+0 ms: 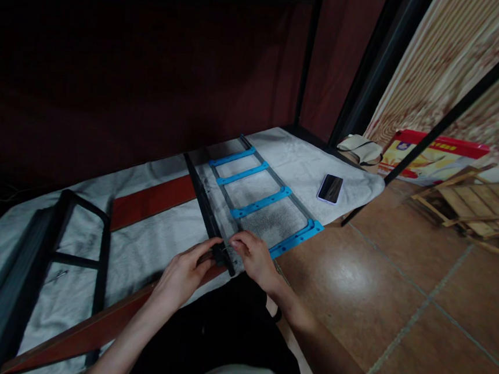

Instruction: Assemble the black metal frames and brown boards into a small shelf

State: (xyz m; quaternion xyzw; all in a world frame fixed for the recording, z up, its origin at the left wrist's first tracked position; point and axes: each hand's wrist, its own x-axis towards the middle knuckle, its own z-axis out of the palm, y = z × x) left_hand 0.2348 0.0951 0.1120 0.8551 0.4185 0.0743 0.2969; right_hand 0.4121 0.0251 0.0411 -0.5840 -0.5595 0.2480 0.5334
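Observation:
A long black bar (205, 204) lies across the pale cloth, its near end between my two hands. My left hand (183, 271) is closed on the bar near that end, thumb and fingertips against it. Just right of the bar, my right hand (252, 259) is held in a pinch, fingertips close to the bar's edge. Something thin and small seems to be at those fingertips, too small to name. Beyond my right hand lies a grey frame with blue crosspieces (261, 202), like a small ladder. Red-brown boards (154, 203) are to the left of the bar.
A black metal frame (101, 267) lies at the left on the cloth (157, 243). A phone (330, 188) rests toward the right end. On the tiled floor (379, 303) are a red and yellow box (435, 157) and a folded wooden piece (479, 207). A dark pole (461, 106) slants at the right.

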